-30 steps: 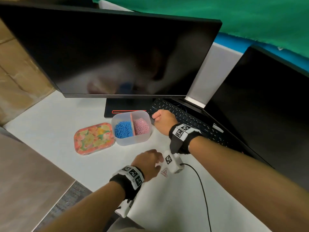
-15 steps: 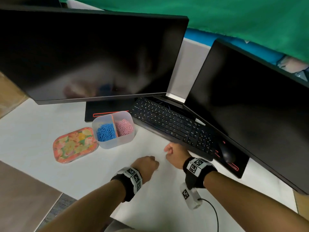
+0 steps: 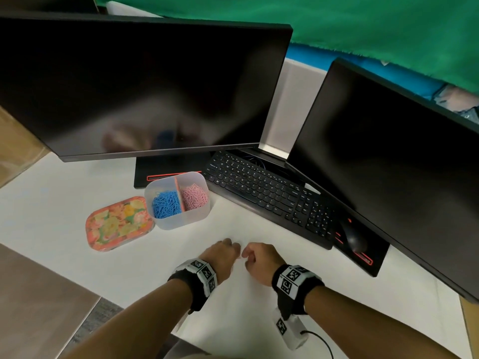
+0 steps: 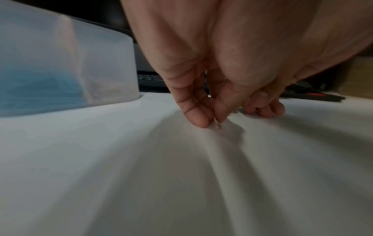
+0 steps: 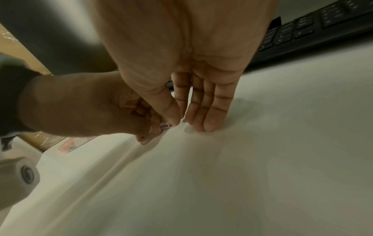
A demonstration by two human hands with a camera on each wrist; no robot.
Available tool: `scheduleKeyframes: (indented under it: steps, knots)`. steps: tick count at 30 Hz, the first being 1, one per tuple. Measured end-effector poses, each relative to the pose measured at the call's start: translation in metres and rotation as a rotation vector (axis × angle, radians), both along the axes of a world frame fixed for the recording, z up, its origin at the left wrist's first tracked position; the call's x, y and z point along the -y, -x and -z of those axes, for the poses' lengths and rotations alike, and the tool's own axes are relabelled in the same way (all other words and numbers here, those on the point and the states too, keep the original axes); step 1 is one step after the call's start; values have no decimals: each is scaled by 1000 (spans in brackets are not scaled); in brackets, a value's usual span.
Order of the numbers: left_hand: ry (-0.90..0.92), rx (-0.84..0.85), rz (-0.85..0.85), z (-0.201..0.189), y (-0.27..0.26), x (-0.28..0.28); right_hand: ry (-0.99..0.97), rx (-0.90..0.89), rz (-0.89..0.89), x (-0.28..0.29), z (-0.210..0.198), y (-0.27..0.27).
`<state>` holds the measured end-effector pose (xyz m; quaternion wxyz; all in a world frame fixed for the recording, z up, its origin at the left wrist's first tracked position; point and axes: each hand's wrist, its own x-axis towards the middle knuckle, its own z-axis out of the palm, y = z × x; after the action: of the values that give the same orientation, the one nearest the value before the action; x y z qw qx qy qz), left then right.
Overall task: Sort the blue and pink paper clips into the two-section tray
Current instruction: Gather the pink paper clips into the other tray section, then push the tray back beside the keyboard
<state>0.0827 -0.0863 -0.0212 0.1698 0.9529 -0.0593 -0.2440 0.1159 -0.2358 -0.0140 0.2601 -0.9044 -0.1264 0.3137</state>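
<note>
The clear two-section tray (image 3: 199, 218) stands by the keyboard, with blue clips (image 3: 166, 204) in its left half and pink clips (image 3: 194, 198) in its right half. Both hands are low on the white table in front of it, almost touching. My left hand (image 4: 216, 121) pinches a small pink paper clip (image 5: 165, 125) between thumb and forefinger, right at the table surface. My right hand (image 5: 182, 123) has straight fingers (image 5: 210, 123) touching the table. A tiny bluish speck (image 5: 184, 120) shows between its thumb and fingers; I cannot tell what it is.
A floral tin (image 3: 118, 224) lies left of the tray. A black keyboard (image 3: 269, 195) and mouse (image 3: 355, 237) lie to the right, under two dark monitors (image 3: 145, 86). A white device (image 3: 290, 330) with a cable hangs at my right wrist.
My right hand came back from the tray and keyboard area to the table beside my left hand. The left hand stayed low on the table. My head view shifted right.
</note>
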Motion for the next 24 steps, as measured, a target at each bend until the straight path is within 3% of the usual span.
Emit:
scheduleKeyframes:
  steps: [6,12,16,20,24]
  knots:
    - [283,42,-347,-3,-1,-23,-46,3,54,-5,3,0]
    - [576,189,-643,-46,-18,-58,-75,-17,102,-8,5,-4]
    - [532,301,-736,-71,-48,-87,-73,-16,99,-11,3,-6]
    - [368,277,-766,-78,-69,-101,-74,-21,100,-18,-1,-9]
    - [332,286,-810,-80,-67,-111,-82,-31,105,-24,-7,-13]
